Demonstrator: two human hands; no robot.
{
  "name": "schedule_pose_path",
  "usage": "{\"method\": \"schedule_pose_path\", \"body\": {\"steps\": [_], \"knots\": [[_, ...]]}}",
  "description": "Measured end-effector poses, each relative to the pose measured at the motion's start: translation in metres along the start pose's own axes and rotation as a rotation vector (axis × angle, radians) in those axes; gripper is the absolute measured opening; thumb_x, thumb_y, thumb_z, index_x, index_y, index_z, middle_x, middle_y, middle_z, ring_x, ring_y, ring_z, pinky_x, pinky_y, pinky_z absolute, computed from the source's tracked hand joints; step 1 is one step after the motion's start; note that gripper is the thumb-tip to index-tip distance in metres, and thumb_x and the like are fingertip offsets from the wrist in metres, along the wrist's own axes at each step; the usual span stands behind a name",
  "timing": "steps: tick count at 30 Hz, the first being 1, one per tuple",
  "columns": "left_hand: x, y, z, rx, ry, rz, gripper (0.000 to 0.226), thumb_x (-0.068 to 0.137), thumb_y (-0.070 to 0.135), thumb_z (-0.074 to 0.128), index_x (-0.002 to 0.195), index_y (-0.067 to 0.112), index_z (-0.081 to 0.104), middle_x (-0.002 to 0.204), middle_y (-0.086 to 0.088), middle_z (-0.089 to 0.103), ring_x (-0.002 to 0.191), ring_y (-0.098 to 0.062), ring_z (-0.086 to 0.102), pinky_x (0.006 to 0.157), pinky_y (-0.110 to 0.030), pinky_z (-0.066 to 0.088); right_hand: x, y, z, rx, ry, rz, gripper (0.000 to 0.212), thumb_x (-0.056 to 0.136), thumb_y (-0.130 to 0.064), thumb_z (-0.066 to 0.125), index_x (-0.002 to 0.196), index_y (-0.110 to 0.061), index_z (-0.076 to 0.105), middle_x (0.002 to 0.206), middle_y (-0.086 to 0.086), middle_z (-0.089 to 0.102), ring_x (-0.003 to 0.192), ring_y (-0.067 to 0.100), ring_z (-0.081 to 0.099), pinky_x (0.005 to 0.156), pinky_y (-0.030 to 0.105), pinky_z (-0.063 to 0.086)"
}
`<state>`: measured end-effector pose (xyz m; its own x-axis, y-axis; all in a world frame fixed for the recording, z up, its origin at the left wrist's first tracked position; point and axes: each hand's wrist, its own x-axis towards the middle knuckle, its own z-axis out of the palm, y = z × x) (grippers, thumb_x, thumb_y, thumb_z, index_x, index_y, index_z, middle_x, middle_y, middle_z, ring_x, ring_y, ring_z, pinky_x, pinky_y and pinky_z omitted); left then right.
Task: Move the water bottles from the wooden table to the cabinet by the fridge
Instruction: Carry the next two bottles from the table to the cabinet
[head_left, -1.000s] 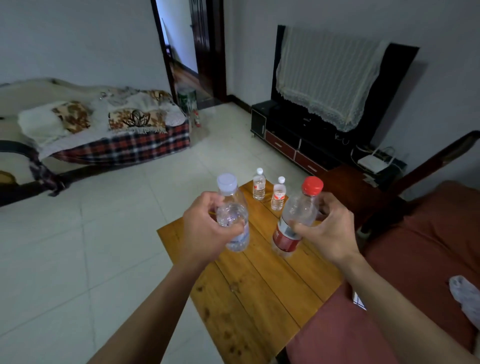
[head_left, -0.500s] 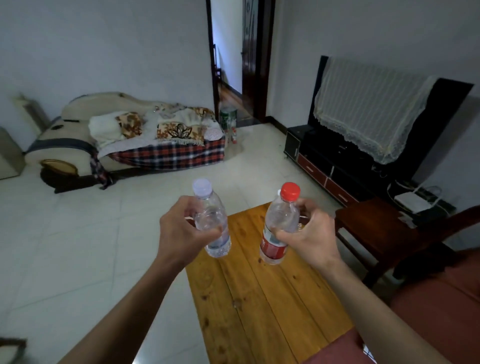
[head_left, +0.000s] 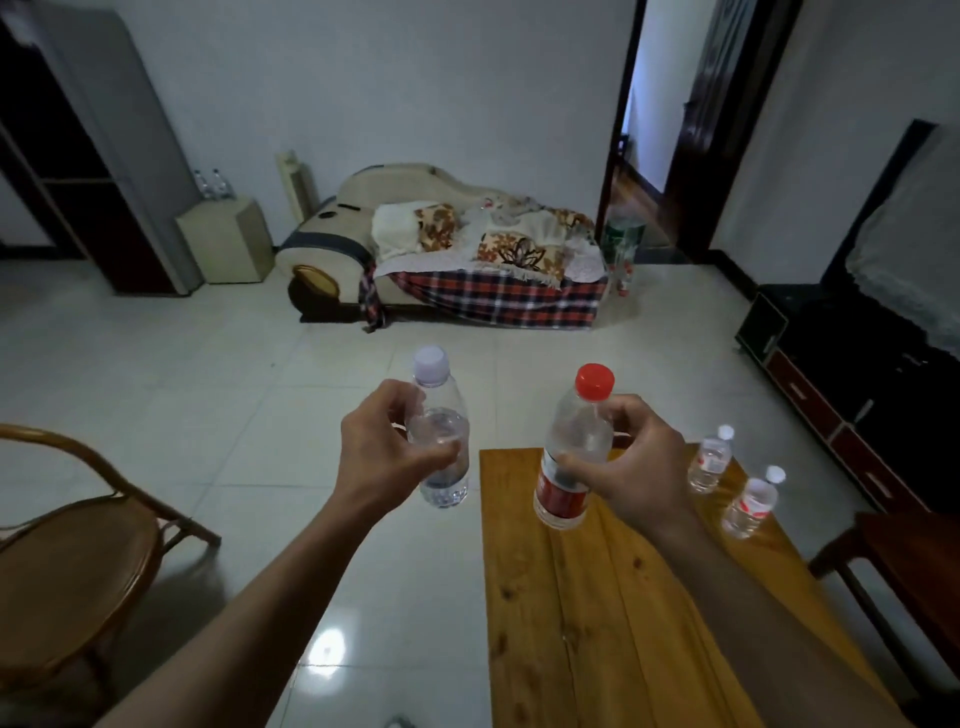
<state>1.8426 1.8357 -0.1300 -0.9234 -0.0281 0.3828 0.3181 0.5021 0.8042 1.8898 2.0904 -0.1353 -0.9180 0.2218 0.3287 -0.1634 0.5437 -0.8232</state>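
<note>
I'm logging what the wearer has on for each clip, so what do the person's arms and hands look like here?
Both forearms are bare up to the frame edge: no sleeve shows. The left hand and the right hand wear no gloves, and no watch, bracelet or ring can be seen on the wrists and fingers in view. No markings stand out on either arm.

My left hand (head_left: 387, 449) grips a white-capped bottle (head_left: 440, 431) over the floor; my right hand (head_left: 631, 467) holds a red-capped bottle (head_left: 574, 452) above the wooden table (head_left: 587, 613). Right of it stand two small bottles (head_left: 710, 460), apparently upright.
</note>
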Motion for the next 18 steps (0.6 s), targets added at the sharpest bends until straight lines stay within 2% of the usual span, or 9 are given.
{"method": "schedule_pose_path", "body": {"steps": [8, 12, 18], "knots": [[0.095, -0.084, -0.023, -0.04, 0.017, -0.032, 0.047, 0.052, 0.023, 0.091, 0.082, 0.027, 0.055, 0.082, 0.004, 0.064, 0.079, -0.016, 0.065, 0.065, -0.034, 0.058, 0.076, -0.016, 0.098, -0.041, -0.04, -0.03, 0.053, 0.06, -0.032, 0.088, 0.104, -0.027, 0.059, 0.1, -0.013, 0.064, 0.092, 0.007, 0.062, 0.066, 0.012, 0.051], [0.154, -0.125, -0.035, -0.067, 0.018, -0.015, 0.049, 0.052, 0.027, 0.09, 0.079, 0.033, 0.05, 0.084, 0.006, 0.065, 0.077, -0.017, 0.065, 0.064, -0.035, 0.057, 0.126, -0.031, 0.15, -0.059, -0.01, -0.02, 0.054, 0.059, -0.032, 0.089, 0.103, -0.031, 0.058, 0.099, -0.017, 0.064, 0.092, 0.006, 0.063, 0.072, 0.015, 0.053], [0.221, -0.162, -0.064, -0.058, 0.017, 0.052, 0.049, 0.054, 0.025, 0.09, 0.09, 0.024, 0.058, 0.084, 0.009, 0.063, 0.077, -0.013, 0.062, 0.064, -0.029, 0.055, 0.185, -0.062, 0.21, -0.053, 0.005, -0.057, 0.055, 0.06, -0.031, 0.089, 0.106, -0.029, 0.058, 0.1, -0.017, 0.063, 0.096, 0.005, 0.062, 0.076, 0.019, 0.053]]}}
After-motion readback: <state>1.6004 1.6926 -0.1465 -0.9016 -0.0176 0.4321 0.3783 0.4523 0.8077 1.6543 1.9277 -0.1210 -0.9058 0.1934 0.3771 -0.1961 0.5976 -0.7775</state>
